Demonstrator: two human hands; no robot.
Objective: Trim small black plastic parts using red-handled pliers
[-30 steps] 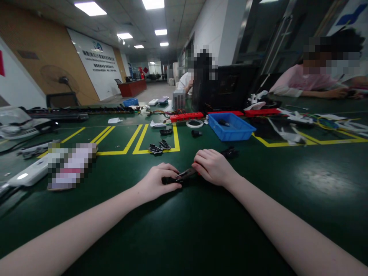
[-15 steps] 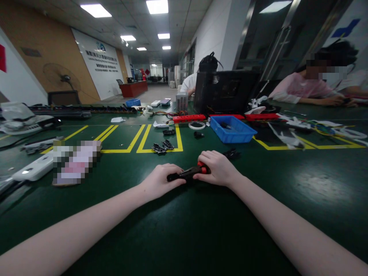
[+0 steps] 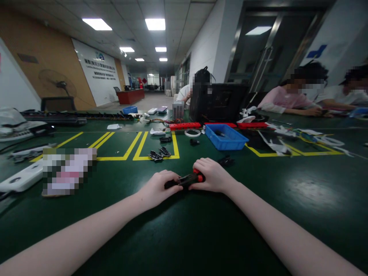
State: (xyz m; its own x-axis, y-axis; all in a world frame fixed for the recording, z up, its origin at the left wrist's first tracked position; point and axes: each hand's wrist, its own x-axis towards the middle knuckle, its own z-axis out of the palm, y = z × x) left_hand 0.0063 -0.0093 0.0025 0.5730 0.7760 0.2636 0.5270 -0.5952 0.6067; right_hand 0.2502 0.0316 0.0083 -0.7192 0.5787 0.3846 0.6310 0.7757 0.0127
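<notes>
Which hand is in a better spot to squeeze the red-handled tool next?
Probably the right hand: it is closed around the grip end of the red-handled tool, while the left hand is busy holding a small black piece at the tool's other end.

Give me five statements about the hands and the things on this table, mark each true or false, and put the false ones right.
1. The right hand holds a red-handled tool. True.
2. The left hand holds nothing. False: the left hand holds a small black part.
3. In the picture, the white ring lies left of the near blue tray. True.
4. The red strips lie nearer the camera than the hands. False: the red strips lie farther off, beyond the hands.
5. Yellow lines mark the green table. True.
</notes>
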